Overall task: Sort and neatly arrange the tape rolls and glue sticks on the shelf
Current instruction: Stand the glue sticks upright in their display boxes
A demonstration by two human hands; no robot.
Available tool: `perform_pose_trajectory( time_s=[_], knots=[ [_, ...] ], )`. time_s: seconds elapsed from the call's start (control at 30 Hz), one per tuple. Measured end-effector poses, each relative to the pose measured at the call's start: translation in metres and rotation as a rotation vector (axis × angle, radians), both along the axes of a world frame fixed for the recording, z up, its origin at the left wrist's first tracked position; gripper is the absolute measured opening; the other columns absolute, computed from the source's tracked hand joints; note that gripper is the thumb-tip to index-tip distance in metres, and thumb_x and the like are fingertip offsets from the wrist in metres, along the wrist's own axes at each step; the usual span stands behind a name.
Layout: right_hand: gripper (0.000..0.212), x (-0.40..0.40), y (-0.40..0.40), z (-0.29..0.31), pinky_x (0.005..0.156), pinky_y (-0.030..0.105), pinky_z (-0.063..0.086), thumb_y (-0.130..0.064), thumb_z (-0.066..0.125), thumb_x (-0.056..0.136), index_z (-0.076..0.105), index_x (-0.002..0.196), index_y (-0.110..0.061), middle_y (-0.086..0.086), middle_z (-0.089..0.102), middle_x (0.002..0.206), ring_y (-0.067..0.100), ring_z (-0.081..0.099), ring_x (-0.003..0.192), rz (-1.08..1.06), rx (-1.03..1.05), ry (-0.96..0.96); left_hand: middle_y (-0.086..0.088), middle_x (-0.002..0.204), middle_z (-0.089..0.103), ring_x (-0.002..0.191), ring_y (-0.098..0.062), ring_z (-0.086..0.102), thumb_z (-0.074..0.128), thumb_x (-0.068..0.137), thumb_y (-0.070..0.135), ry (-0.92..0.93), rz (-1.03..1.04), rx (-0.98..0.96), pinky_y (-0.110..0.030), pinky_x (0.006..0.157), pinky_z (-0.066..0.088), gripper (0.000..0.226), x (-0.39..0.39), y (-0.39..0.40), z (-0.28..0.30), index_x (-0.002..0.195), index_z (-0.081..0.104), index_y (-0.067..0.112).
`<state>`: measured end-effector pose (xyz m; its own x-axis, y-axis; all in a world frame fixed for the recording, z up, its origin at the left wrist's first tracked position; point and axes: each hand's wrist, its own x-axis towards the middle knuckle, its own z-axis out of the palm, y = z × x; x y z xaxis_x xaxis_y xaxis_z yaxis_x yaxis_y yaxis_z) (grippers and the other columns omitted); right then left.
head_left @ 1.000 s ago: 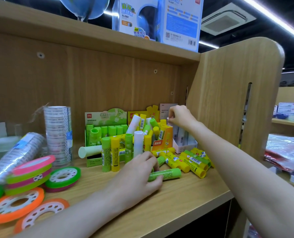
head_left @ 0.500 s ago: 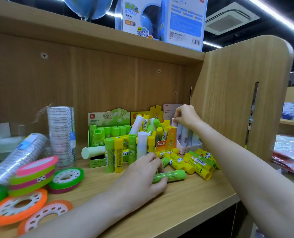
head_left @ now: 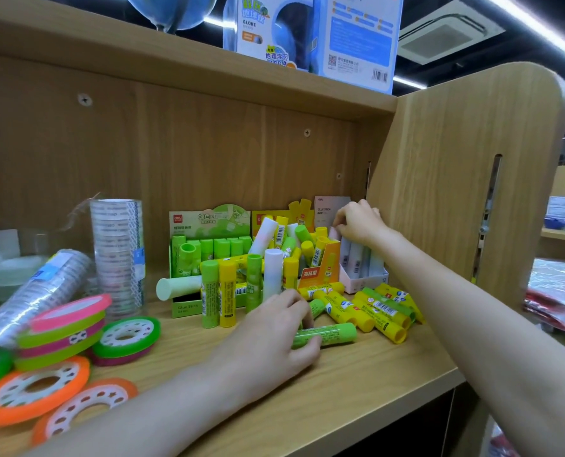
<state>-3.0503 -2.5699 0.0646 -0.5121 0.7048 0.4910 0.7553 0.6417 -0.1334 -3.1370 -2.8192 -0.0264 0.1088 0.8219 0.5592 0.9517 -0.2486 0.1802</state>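
Left hand [head_left: 268, 331] grips a green glue stick [head_left: 327, 334] lying on the shelf [head_left: 357, 400]; right hand [head_left: 357, 222] pinches a pale stick in the white box [head_left: 363, 275]. I judge a careless sweep could topple the upright sticks [head_left: 228, 291] nearby.

Left hand [head_left: 268, 334] grips lying green glue stick [head_left: 330, 334]; right hand [head_left: 360, 222] pinches pastel stick [head_left: 344, 249].

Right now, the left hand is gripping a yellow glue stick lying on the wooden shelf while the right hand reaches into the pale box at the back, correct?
Not quite: the head view shows the left hand gripping a green glue stick, not a yellow one, lying on the wooden shelf. The right hand does reach into the pale box at the back.
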Motion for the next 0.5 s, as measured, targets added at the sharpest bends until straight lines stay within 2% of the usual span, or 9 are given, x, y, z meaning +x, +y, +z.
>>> perform_pose_trajectory(
  time_s=[0.1,0.17,0.23,0.3,0.37,0.4,0.5],
  knots=[
    [0.026,0.009,-0.004,0.009,0.103,0.046,0.037,-0.017,0.047,0.095,0.069,0.106,-0.009,0.01,0.064,0.117,0.031,0.044,0.122,0.064,-0.082,0.095,0.01,0.114,0.044,0.109,-0.003,0.041,0.047,0.091,0.041,0.008,-0.001,-0.003,-0.018,0.093,0.033,0.017,0.0,-0.001,0.0,0.098,0.047,0.025],
    [0.029,0.018,-0.018,0.013,0.101,0.035,0.039,-0.013,0.044,0.097,0.065,0.114,-0.007,0.01,0.06,0.124,0.028,0.048,0.122,0.117,-0.098,0.229,0.009,0.114,0.045,0.109,-0.004,0.041,0.047,0.091,0.04,0.012,0.004,0.001,-0.018,0.093,0.033,0.018,0.0,-0.001,0.001,0.099,0.049,0.024],
    [0.028,0.028,-0.038,0.016,0.093,0.026,0.039,-0.011,0.045,0.096,0.064,0.117,-0.009,0.008,0.061,0.124,0.022,0.054,0.116,0.182,-0.062,0.259,0.008,0.112,0.046,0.108,-0.005,0.043,0.048,0.091,0.04,0.026,0.008,-0.006,-0.02,0.092,0.035,0.02,0.0,-0.001,0.003,0.1,0.051,0.022],
    [0.025,0.034,-0.062,0.017,0.087,0.018,0.038,-0.011,0.049,0.094,0.068,0.111,-0.012,0.004,0.066,0.116,0.009,0.058,0.1,0.272,0.018,0.262,0.007,0.11,0.048,0.106,-0.007,0.045,0.05,0.09,0.039,0.043,0.011,-0.022,-0.023,0.092,0.037,0.021,-0.001,-0.003,0.006,0.1,0.052,0.021],
    [0.019,0.037,-0.087,0.015,0.077,0.012,0.04,-0.014,0.055,0.091,0.071,0.103,-0.017,0.0,0.068,0.108,-0.006,0.055,0.08,0.415,0.01,0.302,0.005,0.111,0.05,0.109,-0.011,0.048,0.053,0.089,0.038,0.041,0.014,-0.038,-0.027,0.092,0.038,0.021,-0.003,-0.005,0.007,0.099,0.053,0.02],
    [0.016,0.037,-0.098,0.013,0.077,0.014,0.043,-0.016,0.059,0.09,0.071,0.1,-0.018,0.0,0.069,0.106,-0.006,0.057,0.079,0.502,-0.037,0.309,0.004,0.112,0.051,0.113,-0.012,0.049,0.054,0.088,0.037,0.033,0.018,-0.048,-0.029,0.093,0.039,0.021,-0.005,-0.006,0.007,0.099,0.054,0.019],
    [0.018,0.026,-0.122,-0.001,0.084,0.025,0.048,-0.019,0.067,0.085,0.071,0.101,-0.014,-0.001,0.07,0.101,0.008,0.063,0.094,0.642,-0.185,0.254,0.002,0.109,0.053,0.113,-0.015,0.05,0.058,0.086,0.036,0.024,0.046,-0.066,-0.029,0.092,0.039,0.022,-0.009,-0.011,0.008,0.097,0.056,0.017]
  ],
)
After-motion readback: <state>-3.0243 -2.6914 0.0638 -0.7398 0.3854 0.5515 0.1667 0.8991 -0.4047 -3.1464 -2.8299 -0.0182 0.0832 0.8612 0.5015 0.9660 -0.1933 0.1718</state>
